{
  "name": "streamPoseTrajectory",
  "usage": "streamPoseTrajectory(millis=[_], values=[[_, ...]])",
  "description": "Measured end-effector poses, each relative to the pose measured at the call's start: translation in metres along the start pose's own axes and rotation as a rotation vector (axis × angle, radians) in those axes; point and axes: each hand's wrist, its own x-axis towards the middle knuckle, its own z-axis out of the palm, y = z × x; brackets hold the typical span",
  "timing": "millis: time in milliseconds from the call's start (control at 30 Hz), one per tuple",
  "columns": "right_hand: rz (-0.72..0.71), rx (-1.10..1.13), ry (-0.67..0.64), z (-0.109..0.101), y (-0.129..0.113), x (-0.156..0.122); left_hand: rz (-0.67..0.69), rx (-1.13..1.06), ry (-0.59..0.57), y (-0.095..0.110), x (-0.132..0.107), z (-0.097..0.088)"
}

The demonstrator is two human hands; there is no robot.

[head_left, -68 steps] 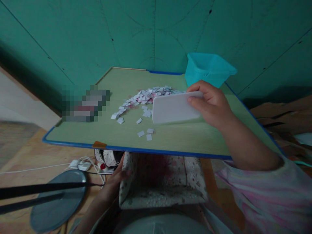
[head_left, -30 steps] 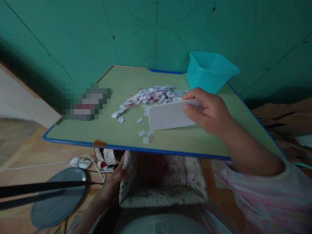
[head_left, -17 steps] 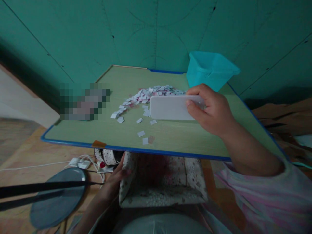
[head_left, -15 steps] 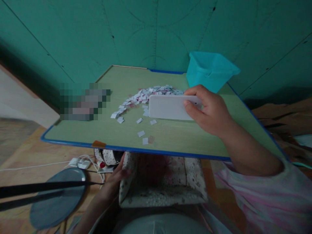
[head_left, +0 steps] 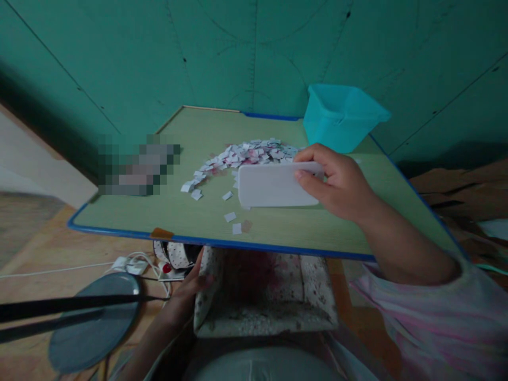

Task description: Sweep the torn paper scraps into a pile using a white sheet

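Note:
My right hand (head_left: 339, 182) grips the right end of a flat white rectangular plastic piece (head_left: 273, 188), thumb in front and fingers behind. It is tipped up on its long edge on the pale green tabletop. Behind it lies a curved heap of small white paper squares (head_left: 254, 153), some tinted pink. Several loose squares (head_left: 229, 217) lie nearer the front edge. Below that edge, my left hand (head_left: 192, 283) holds the left side of an open spotted white box (head_left: 265, 330), its inside stained dark red. Some of the left fingers are hidden behind the box wall.
A turquoise plastic bin (head_left: 337, 119) stands at the table's back right. A pixelated object (head_left: 138, 169) lies at the left. Blue edging (head_left: 119, 234) runs along the tabletop. On the floor are a grey round lid-like disc (head_left: 95, 323), white cables and a power strip (head_left: 169, 272).
My right hand has drawn the white plastic piece slightly toward me and left, covering a loose paper square near its lower edge. My left hand and the box stay put.

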Motion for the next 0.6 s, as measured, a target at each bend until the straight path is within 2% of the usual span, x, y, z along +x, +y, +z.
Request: streamPoseTrajectory(millis=[267, 367, 467, 600], values=[[0.090, 0.020, 0.056, -0.0018, 0.0015, -0.0006, 0.007, 0.024, -0.018, 0.0004, 0.0009, -0.0019], [0.092, -0.030, 0.068, -0.0003, 0.0034, 0.0007, 0.023, 0.021, -0.020, 0.0006, 0.0021, -0.0020], [0.086, -0.080, 0.141, 0.0000, 0.0062, 0.0015, 0.047, 0.009, -0.023, 0.0014, 0.0020, 0.0000], [0.066, -0.086, 0.182, -0.0004, 0.0083, 0.0013, 0.015, 0.001, -0.012, 0.0028, -0.0002, 0.0030]])
